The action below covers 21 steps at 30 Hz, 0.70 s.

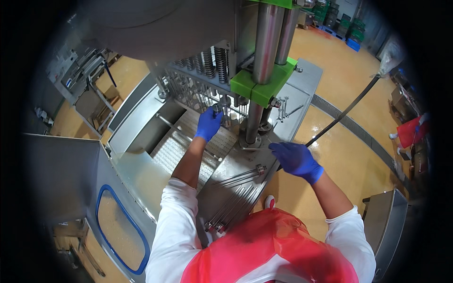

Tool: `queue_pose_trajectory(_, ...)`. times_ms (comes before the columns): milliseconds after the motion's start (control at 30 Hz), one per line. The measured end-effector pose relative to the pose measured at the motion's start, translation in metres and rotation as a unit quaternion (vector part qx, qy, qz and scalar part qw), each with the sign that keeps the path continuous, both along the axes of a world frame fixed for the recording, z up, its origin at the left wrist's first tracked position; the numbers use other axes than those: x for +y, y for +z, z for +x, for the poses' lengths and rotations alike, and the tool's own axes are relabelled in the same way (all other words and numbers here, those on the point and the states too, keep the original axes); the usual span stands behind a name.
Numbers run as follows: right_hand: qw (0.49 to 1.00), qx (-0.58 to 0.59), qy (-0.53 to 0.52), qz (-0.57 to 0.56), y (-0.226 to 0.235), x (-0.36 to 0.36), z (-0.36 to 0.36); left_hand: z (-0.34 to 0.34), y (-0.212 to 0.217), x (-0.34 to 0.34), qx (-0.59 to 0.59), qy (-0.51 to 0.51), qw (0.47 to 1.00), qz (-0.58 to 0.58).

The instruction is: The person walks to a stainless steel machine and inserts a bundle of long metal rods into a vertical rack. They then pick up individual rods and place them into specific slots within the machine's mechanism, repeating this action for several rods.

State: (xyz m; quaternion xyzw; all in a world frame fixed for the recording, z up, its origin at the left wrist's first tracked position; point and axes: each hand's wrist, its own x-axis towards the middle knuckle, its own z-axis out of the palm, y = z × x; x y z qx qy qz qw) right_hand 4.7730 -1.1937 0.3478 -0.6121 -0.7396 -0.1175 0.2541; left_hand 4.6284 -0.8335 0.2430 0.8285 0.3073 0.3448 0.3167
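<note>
The left hand (208, 124) grips a fitting (217, 108), seemingly steadying it; the right hand (295, 161) pinches a thin bar (256, 149), rods (234, 204) handily near its fingers (276, 149).

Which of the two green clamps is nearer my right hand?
The lower clamp, with the springs just to its left. The upper clamp, cut off by the picture's top edge, sits farther from your right hand.
</note>
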Motion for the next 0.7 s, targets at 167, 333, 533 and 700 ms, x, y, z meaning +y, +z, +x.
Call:
queue_pose_trajectory(167, 0.996, 0.052, -0.053, -0.047, 0.018, -0.009, -0.02, -0.002, 0.009, -0.021, -0.086, 0.003, 0.992, -0.095)
queue_pose_trajectory(333, 0.99, 0.09, -0.073, -0.079, -0.029, -0.014, 0.026, -0.007, 0.029, -0.029, -0.159, -0.006, 0.978, -0.136)
queue_pose_trajectory(533, 0.986, 0.133, -0.034, -0.095, -0.047, 0.009, 0.043, -0.01, 0.052, -0.038, -0.152, 0.055, 0.984, -0.077)
queue_pose_trajectory(700, 0.982, 0.138, -0.048, -0.116, -0.058, 0.02, 0.054, -0.008, 0.05, -0.046, -0.171, 0.08, 0.982, -0.03)
